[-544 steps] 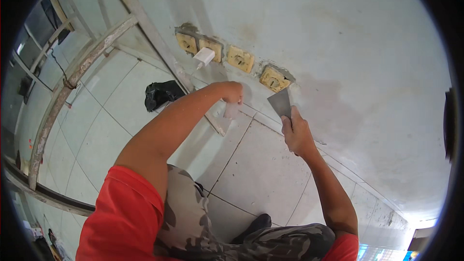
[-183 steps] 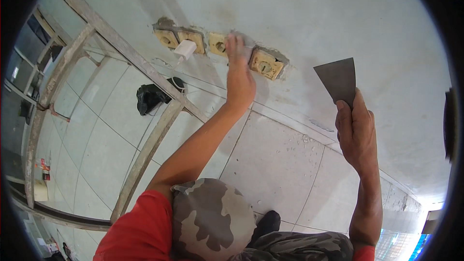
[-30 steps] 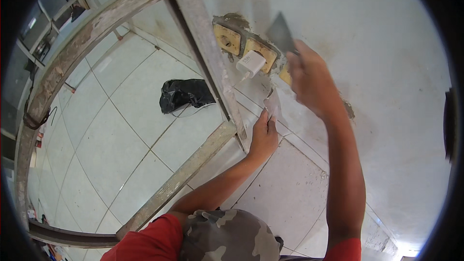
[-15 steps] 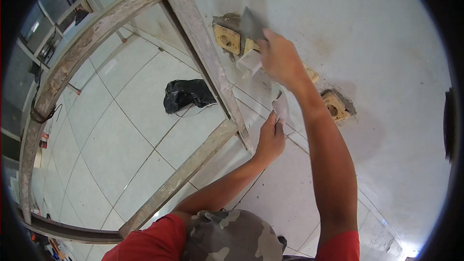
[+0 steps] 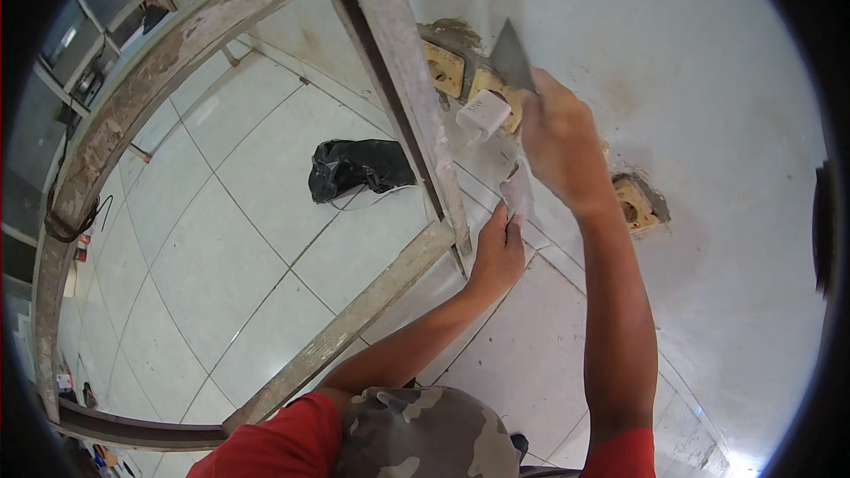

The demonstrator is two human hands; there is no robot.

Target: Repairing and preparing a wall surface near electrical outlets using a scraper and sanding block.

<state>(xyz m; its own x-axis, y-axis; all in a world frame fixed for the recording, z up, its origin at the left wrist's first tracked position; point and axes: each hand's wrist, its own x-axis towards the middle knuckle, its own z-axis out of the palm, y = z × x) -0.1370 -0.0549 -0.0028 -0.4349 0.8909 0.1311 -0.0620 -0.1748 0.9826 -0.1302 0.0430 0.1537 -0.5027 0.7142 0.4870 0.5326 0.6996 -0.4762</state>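
Note:
My right hand (image 5: pixel 558 137) is closed on a pointed trowel (image 5: pixel 511 57), its grey triangular blade up against the pale wall. Just left of that hand, a white charger plug (image 5: pixel 484 115) sits at a yellowed wall socket (image 5: pixel 506 93). Another yellowed socket (image 5: pixel 444 68), with grey mortar (image 5: pixel 456 33) along its upper edge, is farther left. A third socket (image 5: pixel 635 204) with rough mortar around it lies right of my right forearm. Lower down, my left hand (image 5: pixel 498 252) pinches a pale, curved scrap-like piece (image 5: pixel 516 188); what it is I cannot make out.
A worn wooden frame (image 5: pixel 354 301) with a curved side stands to my left, its edge near my left hand. Through it show floor tiles (image 5: pixel 239 239) and a black plastic bag (image 5: pixel 354 168). Dark cord (image 5: pixel 71 226) is wound on the frame. Wall meets floor at right.
The trowel and my right hand have shifted right along the wall, baring the second socket and the charger plug. My view has moved slightly; the left hand still holds the pale piece.

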